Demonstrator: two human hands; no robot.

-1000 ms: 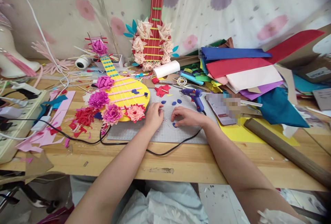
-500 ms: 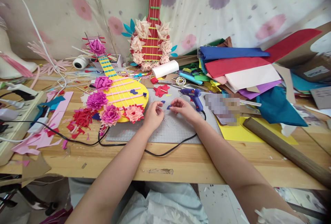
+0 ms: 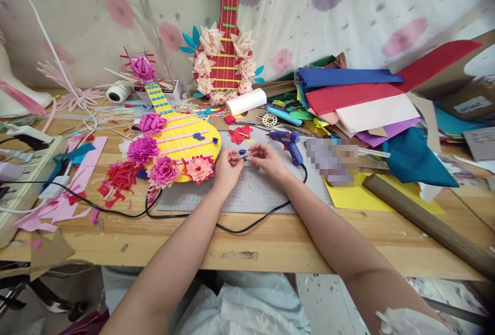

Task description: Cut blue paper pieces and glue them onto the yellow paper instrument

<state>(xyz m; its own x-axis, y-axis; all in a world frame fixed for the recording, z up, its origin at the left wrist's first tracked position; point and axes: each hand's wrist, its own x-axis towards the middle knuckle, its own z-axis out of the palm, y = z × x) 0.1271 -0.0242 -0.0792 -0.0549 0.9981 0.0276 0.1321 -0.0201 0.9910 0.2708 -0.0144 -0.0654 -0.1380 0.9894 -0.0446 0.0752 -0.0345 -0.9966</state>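
My left hand (image 3: 227,171) and my right hand (image 3: 267,162) meet fingertip to fingertip above the grey cutting mat (image 3: 251,198). Both pinch a small dark blue paper piece (image 3: 245,158), partly covered by the fingers. Just beyond the fingertips is a second dark blue piece (image 3: 242,152); whether it touches the left fingers I cannot tell. Left of my hands rests a yellow paper-craft lute (image 3: 187,136) with pink strips, strings and paper flowers. A blue glue gun (image 3: 288,144) lies on the mat right of my right hand. Red paper petals (image 3: 240,134) lie behind my hands.
A red lute model (image 3: 228,62) leans against the curtain. Folded coloured paper (image 3: 356,95) is heaped at right, near a brown roll (image 3: 421,221). A black cable (image 3: 247,231) loops along the table front. Red scraps (image 3: 121,175) and a power strip (image 3: 31,180) lie left.
My right hand has moved left, bringing its blue piece to my left fingertips. The view has shifted slightly; the lute and glue gun stay in place.
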